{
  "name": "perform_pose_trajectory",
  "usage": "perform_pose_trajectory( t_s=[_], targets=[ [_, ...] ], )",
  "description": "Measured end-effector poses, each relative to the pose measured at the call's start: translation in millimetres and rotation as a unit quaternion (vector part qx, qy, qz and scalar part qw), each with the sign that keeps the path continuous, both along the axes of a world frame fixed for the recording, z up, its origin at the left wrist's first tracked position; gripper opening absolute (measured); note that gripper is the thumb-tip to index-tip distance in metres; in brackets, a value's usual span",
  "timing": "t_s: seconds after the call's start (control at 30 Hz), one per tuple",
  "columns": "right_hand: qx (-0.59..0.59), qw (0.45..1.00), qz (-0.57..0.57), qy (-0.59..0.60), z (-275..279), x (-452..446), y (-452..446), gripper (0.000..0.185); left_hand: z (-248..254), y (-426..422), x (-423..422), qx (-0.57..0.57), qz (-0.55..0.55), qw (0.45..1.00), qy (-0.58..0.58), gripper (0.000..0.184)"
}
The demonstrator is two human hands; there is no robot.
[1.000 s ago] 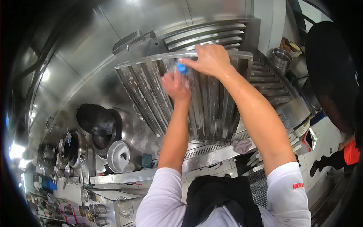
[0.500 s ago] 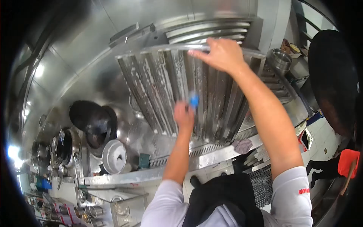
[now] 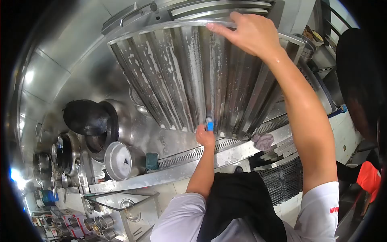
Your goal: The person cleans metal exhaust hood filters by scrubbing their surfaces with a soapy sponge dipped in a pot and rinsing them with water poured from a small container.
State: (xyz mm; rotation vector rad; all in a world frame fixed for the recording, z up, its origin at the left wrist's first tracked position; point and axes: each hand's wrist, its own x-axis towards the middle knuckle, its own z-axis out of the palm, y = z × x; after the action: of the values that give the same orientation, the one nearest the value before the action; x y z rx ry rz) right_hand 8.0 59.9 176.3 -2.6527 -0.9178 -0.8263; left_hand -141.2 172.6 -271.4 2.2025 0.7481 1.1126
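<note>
Bright, cool light fills the scene; a white glare burns out at the far left edge; the steel wall throws back hazy highlights; pale streaks shine on the ridged panel; the large dark pan loses detail in shadow; fisheye distortion bows straight edges; black vignetting swallows the corners.

over there the left hand holds a small blue tool low against a white-streaked, ribbed metal panel; the right hand grips the top edge. a crumpled greyish cloth lies near the panel's foot.
</note>
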Motion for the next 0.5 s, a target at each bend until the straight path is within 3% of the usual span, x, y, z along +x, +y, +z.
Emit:
perform_pose_trajectory(
  t_s=[0.07,0.2,0.33,0.4,0.43,0.5],
  targets=[
    [0.013,1.000,-0.009,-0.002,0,0,1,0.085,-25,-8,-12,-0.072,0.030,0.983,0.164,0.013],
    [0.004,1.000,-0.006,-0.019,-5,5,-2,0.084,-20,-12,-18,-0.068,-0.016,0.980,0.186,0.015],
    [0.027,0.999,0.002,-0.026,-5,9,-2,0.083,10,-25,-8,-0.161,-0.018,0.985,0.054,0.021],
    [0.019,1.000,-0.003,-0.007,-3,5,-4,0.081,85,-28,9,-0.139,-0.053,0.984,-0.098,0.020],
    [0.018,1.000,0.002,-0.006,-3,4,-3,0.081,114,-22,27,-0.181,-0.060,0.975,-0.115,0.019],
    [0.024,1.000,0.005,-0.003,-2,3,-3,0.079,220,-12,59,-0.122,-0.127,0.957,-0.231,0.018]
  ],
)
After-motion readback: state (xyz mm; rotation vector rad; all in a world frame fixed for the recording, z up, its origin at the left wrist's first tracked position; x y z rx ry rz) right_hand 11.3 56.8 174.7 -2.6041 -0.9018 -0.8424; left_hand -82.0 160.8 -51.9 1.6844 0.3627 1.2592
